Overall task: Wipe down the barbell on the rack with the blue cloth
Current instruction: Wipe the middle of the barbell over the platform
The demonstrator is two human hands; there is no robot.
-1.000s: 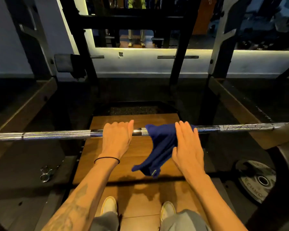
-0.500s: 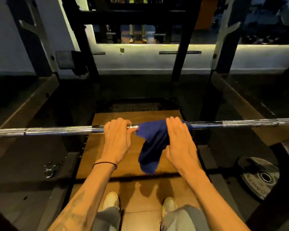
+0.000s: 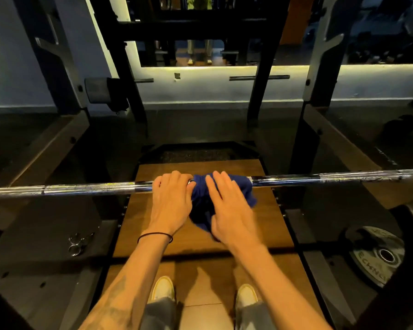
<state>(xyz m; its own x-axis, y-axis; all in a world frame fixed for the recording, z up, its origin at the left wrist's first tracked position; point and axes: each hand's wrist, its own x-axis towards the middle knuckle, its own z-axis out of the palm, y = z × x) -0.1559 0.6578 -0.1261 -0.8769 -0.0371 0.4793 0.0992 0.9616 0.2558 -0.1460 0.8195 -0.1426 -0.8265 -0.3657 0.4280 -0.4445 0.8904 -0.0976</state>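
Note:
A chrome barbell (image 3: 320,178) runs left to right across the rack at waist height. A dark blue cloth (image 3: 202,198) is draped over its middle and hangs down below the bar. My left hand (image 3: 171,202) is curled over the bar just left of the cloth, touching its edge. My right hand (image 3: 229,210) lies on the cloth with the fingers flat and together, pressing it against the bar. The bar under the cloth is hidden.
Black rack uprights (image 3: 305,139) stand on both sides. A wooden platform (image 3: 267,215) lies below the bar, with my shoes (image 3: 162,288) on it. A weight plate (image 3: 379,254) lies on the floor at right; spring collars (image 3: 78,242) lie at left. A mirror (image 3: 200,32) faces me.
My right hand slid the cloth left along the bar until it bunched against my left hand. My left hand kept its hold on the bar.

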